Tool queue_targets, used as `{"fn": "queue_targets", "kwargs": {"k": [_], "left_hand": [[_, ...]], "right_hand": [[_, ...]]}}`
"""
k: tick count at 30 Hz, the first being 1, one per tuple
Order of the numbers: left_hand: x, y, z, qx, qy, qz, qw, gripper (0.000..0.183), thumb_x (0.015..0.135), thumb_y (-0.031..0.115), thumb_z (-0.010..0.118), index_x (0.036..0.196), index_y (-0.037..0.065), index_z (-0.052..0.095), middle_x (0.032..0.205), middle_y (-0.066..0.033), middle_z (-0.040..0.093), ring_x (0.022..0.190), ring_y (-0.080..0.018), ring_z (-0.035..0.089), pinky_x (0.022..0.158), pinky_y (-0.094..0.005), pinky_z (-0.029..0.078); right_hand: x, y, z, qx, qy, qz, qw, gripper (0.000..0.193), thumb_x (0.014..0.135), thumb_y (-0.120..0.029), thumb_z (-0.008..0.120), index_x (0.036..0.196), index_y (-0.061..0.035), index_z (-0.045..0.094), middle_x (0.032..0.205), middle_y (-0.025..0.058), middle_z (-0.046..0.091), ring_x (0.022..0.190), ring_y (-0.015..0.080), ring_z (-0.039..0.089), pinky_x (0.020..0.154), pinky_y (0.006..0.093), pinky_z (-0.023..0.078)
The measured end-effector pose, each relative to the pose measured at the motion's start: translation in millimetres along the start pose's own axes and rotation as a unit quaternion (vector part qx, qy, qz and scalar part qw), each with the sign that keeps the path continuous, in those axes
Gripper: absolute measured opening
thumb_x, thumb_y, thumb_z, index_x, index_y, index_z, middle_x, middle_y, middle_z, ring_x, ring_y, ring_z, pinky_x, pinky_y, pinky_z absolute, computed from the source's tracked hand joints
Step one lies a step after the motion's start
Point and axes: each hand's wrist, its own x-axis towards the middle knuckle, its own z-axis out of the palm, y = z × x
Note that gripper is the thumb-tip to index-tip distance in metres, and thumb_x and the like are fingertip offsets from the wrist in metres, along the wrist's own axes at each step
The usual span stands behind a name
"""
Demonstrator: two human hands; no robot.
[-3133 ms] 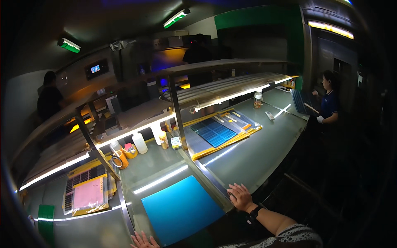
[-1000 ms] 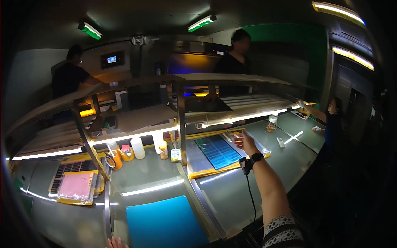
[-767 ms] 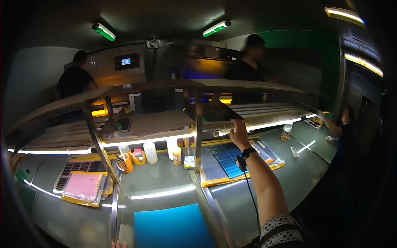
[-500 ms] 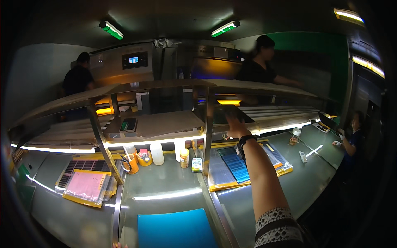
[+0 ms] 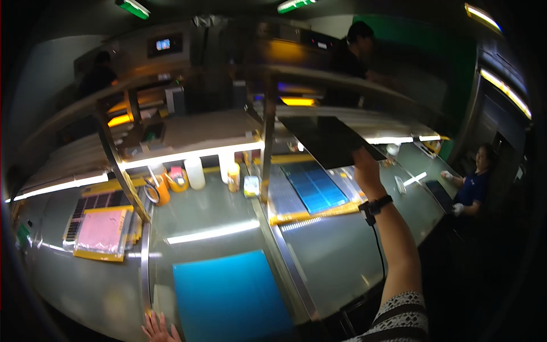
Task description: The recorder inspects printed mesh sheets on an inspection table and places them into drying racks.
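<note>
My right hand [image 5: 367, 169] grips the near right corner of a dark, flat rectangular panel [image 5: 330, 139], which hangs in the air in front of the shelf. My right arm is stretched forward, a black band and cable at the wrist. At the lower edge, my left hand [image 5: 159, 328] lies with fingers spread at the bench, beside a large blue sheet [image 5: 228, 296]. Below the raised panel, a blue patterned film [image 5: 316, 189] rests on a stack of clear sheets with yellow borders [image 5: 279, 215].
A shelf [image 5: 199, 134] with a lit front edge runs across the bench. Under it stand an orange tape dispenser [image 5: 158, 191], a white bottle [image 5: 195, 173] and a yellow jar [image 5: 233, 177]. Left lies a pink sheet [image 5: 101, 231]. A person [image 5: 478, 182] at the right holds a dark panel.
My right hand has come back from the shelf, bringing the dark panel with it. My left hand has come further into view. The camera view has shifted, and the person at right now holds a panel.
</note>
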Motion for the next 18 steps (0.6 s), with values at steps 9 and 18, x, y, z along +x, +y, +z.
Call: {"fn": "queue_targets", "kwargs": {"k": [9, 18], "left_hand": [[2, -1, 1, -0.045, -0.034, -0.048, 0.997, 0.048, 0.084, 0.023, 0.048, 0.13, 0.012, 0.044, 0.143, -0.0111, 0.03, 0.135, -0.0311, 0.02, 0.106, -0.0558, 0.009], [35, -6, -32, -0.089, -0.151, -0.068, 0.982, 0.048, 0.081, 0.023, 0.057, 0.127, 0.011, 0.046, 0.139, -0.0127, 0.036, 0.133, -0.0324, 0.025, 0.103, -0.0572, 0.019]], "right_hand": [[-279, -101, -168, 0.109, -0.17, 0.065, 0.977, 0.05, 0.074, 0.008, 0.046, 0.117, -0.0144, 0.06, 0.128, 0.0136, 0.05, 0.12, 0.0379, 0.043, 0.103, 0.0532, 0.029], [-333, -111, -178, 0.251, -0.337, 0.155, 0.894, 0.052, 0.073, 0.006, 0.045, 0.12, -0.0118, 0.057, 0.134, 0.017, 0.041, 0.127, 0.042, 0.032, 0.106, 0.052, 0.024]]}}
